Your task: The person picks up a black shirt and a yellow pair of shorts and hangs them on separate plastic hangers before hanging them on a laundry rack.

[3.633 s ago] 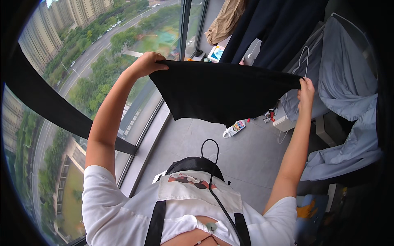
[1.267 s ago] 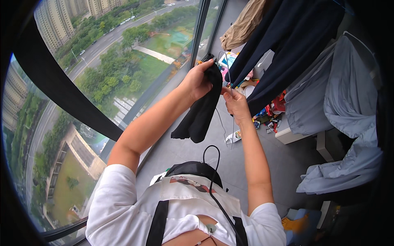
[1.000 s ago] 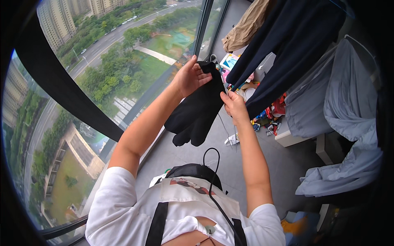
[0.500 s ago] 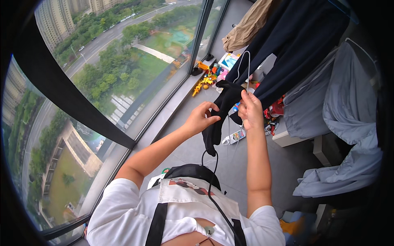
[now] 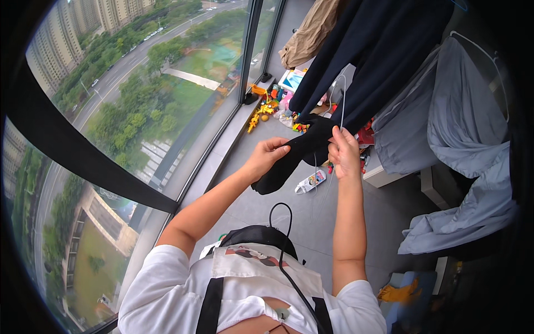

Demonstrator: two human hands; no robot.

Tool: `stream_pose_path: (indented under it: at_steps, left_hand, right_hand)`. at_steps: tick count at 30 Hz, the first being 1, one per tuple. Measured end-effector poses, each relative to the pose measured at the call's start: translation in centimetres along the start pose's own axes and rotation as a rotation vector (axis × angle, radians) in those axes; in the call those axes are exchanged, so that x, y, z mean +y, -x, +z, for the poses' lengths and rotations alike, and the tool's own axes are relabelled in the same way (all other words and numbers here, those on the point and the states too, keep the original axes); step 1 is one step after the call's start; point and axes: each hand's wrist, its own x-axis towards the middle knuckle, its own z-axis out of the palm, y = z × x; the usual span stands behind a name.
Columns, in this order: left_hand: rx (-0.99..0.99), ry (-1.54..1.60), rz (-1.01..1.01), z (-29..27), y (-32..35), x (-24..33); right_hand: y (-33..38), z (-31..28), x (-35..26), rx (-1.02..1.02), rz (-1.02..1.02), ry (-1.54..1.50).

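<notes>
Right now both hands are closed on one black garment [image 5: 289, 158] that is bunched into a narrow roll in front of the person, above the grey floor [image 5: 289, 222] of a glazed balcony. The left hand [image 5: 266, 157] grips the lower part of the roll with the fingers wrapped around it, and the end of the cloth hangs loose below this hand. The right hand [image 5: 344, 153] pinches the upper part of the garment together with a thin white wire hanger [image 5: 340, 106], whose loop rises just above the fingers. I cannot tell if the cloth is already threaded on the hanger, because the fingers and the dark fabric hide the place where they meet. Judging from this, the work of putting the garment on the hanger is only in the middle: the cloth is gathered and brought to the hanger, but it is not spread over the hanger and nothing is hung up with the other clothes. Close behind hang a dark navy garment [image 5: 361, 61] and a grey-blue shirt [image 5: 461, 122] (this one is on its own white hanger), and a beige piece [image 5: 308, 39] is further back. Colourful toys [image 5: 267, 108] lie on the floor along the big window [image 5: 139, 100]
</notes>
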Motion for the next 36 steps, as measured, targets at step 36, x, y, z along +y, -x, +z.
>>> stream_pose_path:
  at_steps: [36]
  left_hand:
    - [0.023,0.315,-0.192,-0.4,1.5,1.4]
  right_hand:
    - [2.8,-4.4,7.1,0.365,-0.267,0.397]
